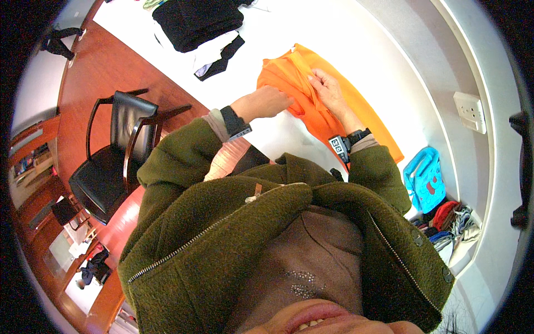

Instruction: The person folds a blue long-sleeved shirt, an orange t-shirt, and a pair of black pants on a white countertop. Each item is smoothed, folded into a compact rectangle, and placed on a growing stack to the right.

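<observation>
An orange fabric garment (354, 92) lies in front of me on a white table (283, 135), its long edge running down to the right. My left hand (269, 101) reaches in from the left, back upward, with its curled fingers on the garment's near folds; the fingertips are partly hidden. Across from it, my right hand (327, 89) pinches a gathered fold, thumb on top of the cloth. Bands with small devices are strapped around both my wrists.
Black folded clothing (198, 23) and a white-and-black piece (219, 54) lie further up the table. At right are a blue textile (425, 179), a pile of folded clothes (448, 221) and a wall socket (470, 112). A black armchair (108, 167) stands left; people are in the background.
</observation>
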`<state>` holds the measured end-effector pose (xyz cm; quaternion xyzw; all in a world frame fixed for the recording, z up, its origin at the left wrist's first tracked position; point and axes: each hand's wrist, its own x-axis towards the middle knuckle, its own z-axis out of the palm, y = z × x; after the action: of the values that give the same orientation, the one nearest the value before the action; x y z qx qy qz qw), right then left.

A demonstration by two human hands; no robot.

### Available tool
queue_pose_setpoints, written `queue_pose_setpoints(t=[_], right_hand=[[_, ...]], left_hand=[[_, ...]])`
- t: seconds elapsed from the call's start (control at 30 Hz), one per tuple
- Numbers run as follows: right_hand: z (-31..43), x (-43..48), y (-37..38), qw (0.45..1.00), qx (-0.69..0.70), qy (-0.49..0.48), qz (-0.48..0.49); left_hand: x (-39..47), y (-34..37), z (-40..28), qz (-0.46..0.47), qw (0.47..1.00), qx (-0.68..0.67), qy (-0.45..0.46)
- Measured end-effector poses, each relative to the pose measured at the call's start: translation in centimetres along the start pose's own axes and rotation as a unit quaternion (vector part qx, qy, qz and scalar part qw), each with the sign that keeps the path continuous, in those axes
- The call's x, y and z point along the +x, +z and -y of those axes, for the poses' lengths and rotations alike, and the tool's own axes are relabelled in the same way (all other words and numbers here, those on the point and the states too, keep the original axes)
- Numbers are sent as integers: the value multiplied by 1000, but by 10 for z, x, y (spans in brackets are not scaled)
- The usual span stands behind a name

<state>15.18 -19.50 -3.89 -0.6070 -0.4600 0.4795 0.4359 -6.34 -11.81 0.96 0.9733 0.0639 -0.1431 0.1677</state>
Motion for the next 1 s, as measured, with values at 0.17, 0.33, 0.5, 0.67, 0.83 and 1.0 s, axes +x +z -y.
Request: queue_pose_setpoints(t=[0.17,0.33,0.5,0.67,0.83,1.0], right_hand=[[7,0,-5,997,-77,-1,-7],[8,-1,-5,997,-81,-15,-13],[9,-3,-5,997,-71,-10,-5],[12,-4,-6,997,-67,-40,-5],[18,-5,-5,989,-144,-35,-15],[18,-14,4,956,-267,-120,-34]], left_hand=[[17,0,1,-50,999,9,-16],[27,17,14,-173,984,25,25],[24,38,5,-218,973,-38,-67],[5,65,-14,-207,972,-87,-74],[1,79,-23,-244,967,7,-67],[0,78,-19,-214,972,-7,-94]])
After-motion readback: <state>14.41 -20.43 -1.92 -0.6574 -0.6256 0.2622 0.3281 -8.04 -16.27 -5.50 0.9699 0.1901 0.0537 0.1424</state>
